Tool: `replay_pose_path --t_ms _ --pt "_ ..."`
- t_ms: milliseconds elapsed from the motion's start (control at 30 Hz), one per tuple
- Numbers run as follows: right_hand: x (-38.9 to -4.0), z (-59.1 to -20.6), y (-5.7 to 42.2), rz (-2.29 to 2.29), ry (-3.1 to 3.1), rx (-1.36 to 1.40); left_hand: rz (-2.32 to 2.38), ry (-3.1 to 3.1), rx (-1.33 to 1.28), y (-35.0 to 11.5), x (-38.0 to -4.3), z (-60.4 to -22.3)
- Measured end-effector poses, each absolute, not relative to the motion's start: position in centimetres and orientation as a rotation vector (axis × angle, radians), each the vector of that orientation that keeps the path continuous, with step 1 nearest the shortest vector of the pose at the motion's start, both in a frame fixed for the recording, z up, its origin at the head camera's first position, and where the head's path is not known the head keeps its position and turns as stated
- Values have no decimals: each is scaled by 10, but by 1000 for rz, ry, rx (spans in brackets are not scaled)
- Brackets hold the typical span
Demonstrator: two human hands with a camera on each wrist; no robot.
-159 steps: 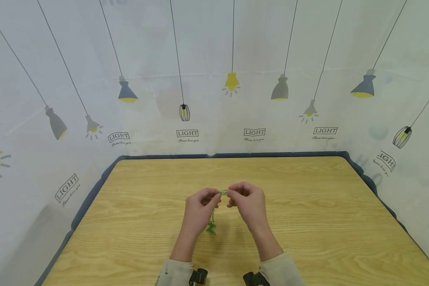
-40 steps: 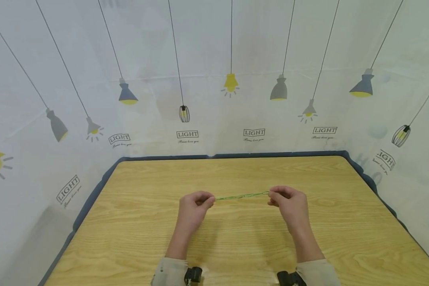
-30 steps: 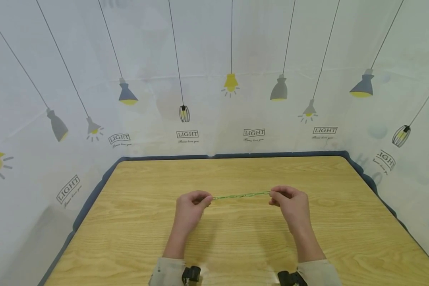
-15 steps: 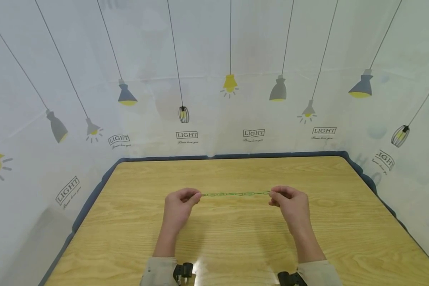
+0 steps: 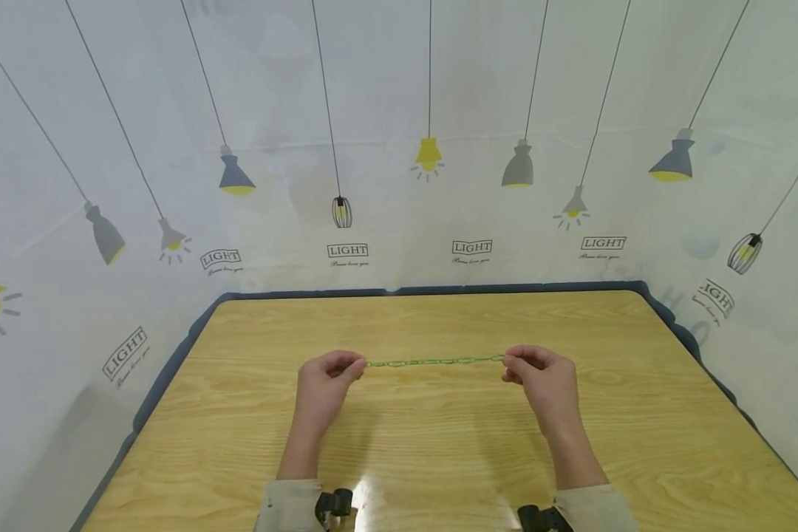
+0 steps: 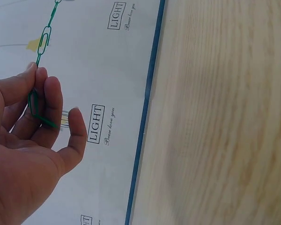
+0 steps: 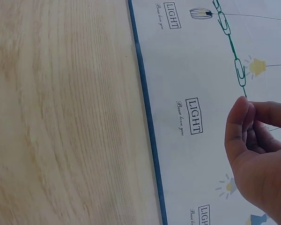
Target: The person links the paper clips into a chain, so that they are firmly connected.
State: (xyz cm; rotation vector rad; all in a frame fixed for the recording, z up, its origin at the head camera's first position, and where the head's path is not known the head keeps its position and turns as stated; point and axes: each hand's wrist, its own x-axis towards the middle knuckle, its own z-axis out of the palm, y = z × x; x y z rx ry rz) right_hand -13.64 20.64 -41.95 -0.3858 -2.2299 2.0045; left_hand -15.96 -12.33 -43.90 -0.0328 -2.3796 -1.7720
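Observation:
A chain of linked green paper clips (image 5: pixel 432 362) is stretched nearly level above the table between two hands. My left hand (image 5: pixel 322 388) pinches it near one end between thumb and fingertips. In the left wrist view, a short tail of green clips (image 6: pixel 33 104) hangs down inside the left hand's curled fingers. My right hand (image 5: pixel 547 384) pinches the other end with thumb and index finger, and the fingers hide that tip. Taut links, each hooked through its neighbour, show in the right wrist view on the paper clip chain (image 7: pixel 240 72).
Below the hands lies a wood-grain table (image 5: pixel 432 451) with a dark blue border (image 5: pixel 505 288) along its far and side edges. A white curtain-like backdrop (image 5: pixel 386 96) printed with lamps surrounds it. Black wrist cameras (image 5: pixel 335 502) sit on both sleeves.
Seconds ago the hands were close together with the chain dangling under the left hand. They then moved apart, the left hand sliding further left lately, and more chain is stretched between them.

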Motion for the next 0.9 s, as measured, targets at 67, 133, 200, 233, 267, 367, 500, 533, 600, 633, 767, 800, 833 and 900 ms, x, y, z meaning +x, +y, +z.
replay_pose_path --t_ms 67,133,200,233,267,367,500,533,600,633,767,800,833,900 --pt "-136 -420 206 2007 -2226 -385 -1766 -2385 -30 -124 -159 -439" --pt "-136 -420 206 2007 -2225 -383 -1760 -2388 -26 -125 -159 -439" --pt "-136 -421 206 2005 -2225 -381 -1751 -2392 -22 -127 -159 -439" --pt "-136 -421 206 2003 -2226 -379 -1749 -2393 -19 -128 -159 -439" --pt "-136 -422 206 2005 -2229 -376 -1751 -2391 -15 -128 -158 -439" --pt "-137 -423 204 2006 -2233 -371 -1760 -2384 -5 -131 -157 -438" --pt "-137 -422 204 2000 -2239 -371 -1749 -2383 12 -134 -156 -437" --pt "-136 -422 205 1998 -2240 -372 -1743 -2385 15 -135 -156 -437" --pt "-136 -421 206 1983 -2245 -381 -1732 -2388 16 -136 -156 -438" --pt "-136 -421 207 1975 -2248 -386 -1729 -2390 16 -137 -156 -438" --pt "-135 -421 209 1965 -2245 -393 -1719 -2387 1 -138 -156 -440" --pt "-135 -421 209 1965 -2241 -392 -1717 -2386 -2 -139 -156 -440" --pt "-135 -421 209 1965 -2236 -393 -1716 -2387 0 -139 -157 -441" --pt "-135 -422 210 1965 -2229 -390 -1715 -2388 0 -139 -156 -441"
